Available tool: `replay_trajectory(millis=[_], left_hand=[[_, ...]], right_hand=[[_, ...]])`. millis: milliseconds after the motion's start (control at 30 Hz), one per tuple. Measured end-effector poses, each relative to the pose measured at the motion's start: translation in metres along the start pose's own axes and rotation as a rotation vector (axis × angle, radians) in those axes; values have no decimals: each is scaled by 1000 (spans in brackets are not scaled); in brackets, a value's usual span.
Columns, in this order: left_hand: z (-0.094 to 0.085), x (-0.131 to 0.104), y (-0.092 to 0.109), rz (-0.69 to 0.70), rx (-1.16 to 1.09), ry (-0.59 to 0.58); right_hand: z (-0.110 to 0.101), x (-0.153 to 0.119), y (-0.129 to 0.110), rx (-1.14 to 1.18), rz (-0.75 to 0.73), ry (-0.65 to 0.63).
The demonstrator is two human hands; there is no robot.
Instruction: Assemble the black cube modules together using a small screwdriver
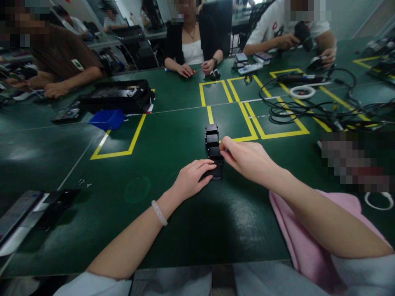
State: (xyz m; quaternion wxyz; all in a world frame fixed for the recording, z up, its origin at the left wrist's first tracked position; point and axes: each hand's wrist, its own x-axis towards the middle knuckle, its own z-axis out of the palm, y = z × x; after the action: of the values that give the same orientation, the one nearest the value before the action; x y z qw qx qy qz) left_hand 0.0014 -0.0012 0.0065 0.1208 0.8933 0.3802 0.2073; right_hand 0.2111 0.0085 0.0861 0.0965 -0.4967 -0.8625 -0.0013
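A: How far along?
B: Four black pieces [212, 141] in a row, running away from the left hand [193, 179]. Nearest one's under its fingertips. Looks partway; no finished state to compare, so what's left, can't tell.

A: Hand states?
B: Left: half open, fingers laid over the nearest piece, thumb on the near side. Resting or gripping, can't tell. Right hand [248, 159]: thumb and index almost together at the next piece's side; can't tell if they've got anything.

A: Edges, room?
B: Green table [185, 242] is open left of the left hand and toward the body, up to the near edge. Yellow tape [247, 138] just beyond the right hand. Cables [308, 110] farther out, to its right. Pink cloth [295, 236] by the right forearm: could snag if it pulls back.
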Motion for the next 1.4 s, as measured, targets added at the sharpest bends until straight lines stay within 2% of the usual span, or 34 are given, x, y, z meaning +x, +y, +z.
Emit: replay_trajectory(millis=[533,700,833,1000,1233,1400], left_hand=[[0,0,-1,11,-1,1],[0,0,-1,6,-9,-8],[0,0,-1,-5,-5,-21],[0,0,-1,-6,-1,-12],[-1,0,0,-4,6,-8],[0,0,0,-7,9,-16]], right_hand=[[1,-1,1,12,16,-7],[-1,-1,2,118,-1,-12],[-3,-1,1,58,21,-16],[-3,-1,1,88,-50,-43],[-2,-1,1,33,-31,-32],[-1,-1,2,98,-42,-4]])
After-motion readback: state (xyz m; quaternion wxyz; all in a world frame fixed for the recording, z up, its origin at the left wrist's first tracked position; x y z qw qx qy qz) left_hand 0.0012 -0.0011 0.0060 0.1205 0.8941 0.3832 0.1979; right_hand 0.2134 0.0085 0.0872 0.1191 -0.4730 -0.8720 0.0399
